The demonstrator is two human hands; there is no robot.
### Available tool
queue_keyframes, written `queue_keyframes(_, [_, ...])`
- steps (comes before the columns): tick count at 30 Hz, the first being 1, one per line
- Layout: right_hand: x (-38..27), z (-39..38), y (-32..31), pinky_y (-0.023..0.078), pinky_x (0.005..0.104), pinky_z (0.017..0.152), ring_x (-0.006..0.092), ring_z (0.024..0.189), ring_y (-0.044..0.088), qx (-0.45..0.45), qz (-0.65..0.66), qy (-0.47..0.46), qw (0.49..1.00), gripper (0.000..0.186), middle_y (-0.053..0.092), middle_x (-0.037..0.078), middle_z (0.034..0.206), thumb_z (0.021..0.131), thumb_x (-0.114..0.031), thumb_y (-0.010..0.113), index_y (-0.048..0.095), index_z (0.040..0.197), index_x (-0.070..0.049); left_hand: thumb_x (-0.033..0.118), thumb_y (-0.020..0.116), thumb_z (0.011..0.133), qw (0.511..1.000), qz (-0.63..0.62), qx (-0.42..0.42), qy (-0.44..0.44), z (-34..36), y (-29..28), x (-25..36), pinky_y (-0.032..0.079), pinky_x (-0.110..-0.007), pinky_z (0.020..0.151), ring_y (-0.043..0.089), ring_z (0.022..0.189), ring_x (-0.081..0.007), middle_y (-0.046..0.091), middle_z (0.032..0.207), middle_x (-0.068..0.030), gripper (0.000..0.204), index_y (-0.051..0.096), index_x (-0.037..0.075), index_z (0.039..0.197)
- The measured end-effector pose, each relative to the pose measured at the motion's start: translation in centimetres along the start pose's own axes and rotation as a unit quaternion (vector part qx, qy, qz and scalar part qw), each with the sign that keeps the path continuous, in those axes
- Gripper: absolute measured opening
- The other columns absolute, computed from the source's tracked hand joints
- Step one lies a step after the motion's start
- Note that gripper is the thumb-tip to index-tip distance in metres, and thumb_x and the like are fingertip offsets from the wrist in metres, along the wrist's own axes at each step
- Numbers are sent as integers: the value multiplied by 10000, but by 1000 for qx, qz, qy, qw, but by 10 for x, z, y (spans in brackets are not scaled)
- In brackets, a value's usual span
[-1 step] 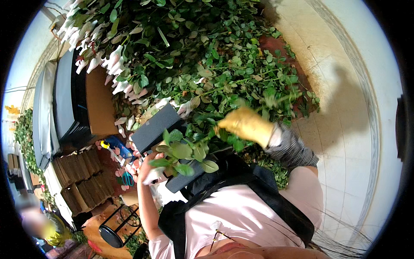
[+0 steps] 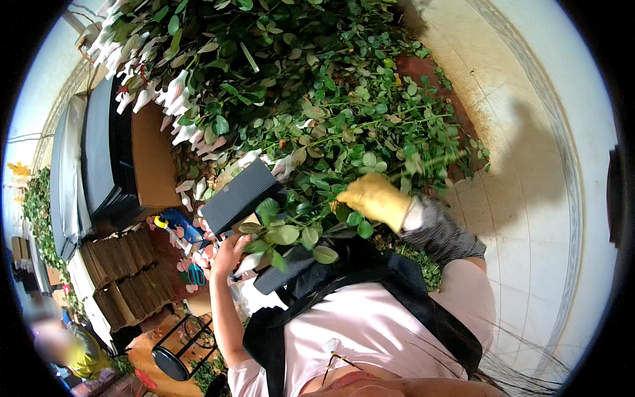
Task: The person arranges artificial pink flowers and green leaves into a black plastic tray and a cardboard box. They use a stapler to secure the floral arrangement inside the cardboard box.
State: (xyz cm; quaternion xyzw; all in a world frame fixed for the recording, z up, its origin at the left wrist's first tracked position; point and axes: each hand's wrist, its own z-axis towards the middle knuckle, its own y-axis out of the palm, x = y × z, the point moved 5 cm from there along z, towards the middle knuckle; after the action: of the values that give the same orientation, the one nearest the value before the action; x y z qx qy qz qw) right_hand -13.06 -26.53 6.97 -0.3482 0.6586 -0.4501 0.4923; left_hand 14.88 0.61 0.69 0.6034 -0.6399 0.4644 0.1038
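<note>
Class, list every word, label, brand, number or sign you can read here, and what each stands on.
No readable text anywhere in view.
Yellow glove: no lettering visible.
Dark corrugated card: no lettering visible.
Yellow-ended tool: any marks are too small to read.

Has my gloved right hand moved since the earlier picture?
Yes, slightly: your right hand sits a little lower in the view, judged against the grey block, which looks unmoved.

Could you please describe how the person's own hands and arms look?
The right hand wears a yellow glove, with a dark grey, seemingly striped oversleeve above it. The left hand and forearm are bare, below a short pale pink sleeve.
</note>
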Motion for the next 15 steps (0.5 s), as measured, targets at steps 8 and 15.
queue_keyframes(8, [-39, -30, 10, 445, 426, 1003, 273, 1070, 598, 131, -105, 136, 976, 306, 664, 71, 1041, 780, -180, 736, 664, 1069, -107, 158, 782, 816, 976, 54, 102, 186, -41, 39, 1, 479, -433, 964, 599, 1122, -375, 608, 1191, -195, 552, 547, 3, 1290])
queue_keyframes(15, [-45, -24, -13, 283, 433, 1189, 295, 1360, 422, 111, -137, 87, 980, 803, 489, 127, 1439, 815, -447, 741, 420, 1459, -90, 213, 760, 862, 963, 88, 156, 201, -40, 38, -4, 473, -462, 901, 575, 1028, -412, 574, 1093, -191, 416, 603, 33, 1203])
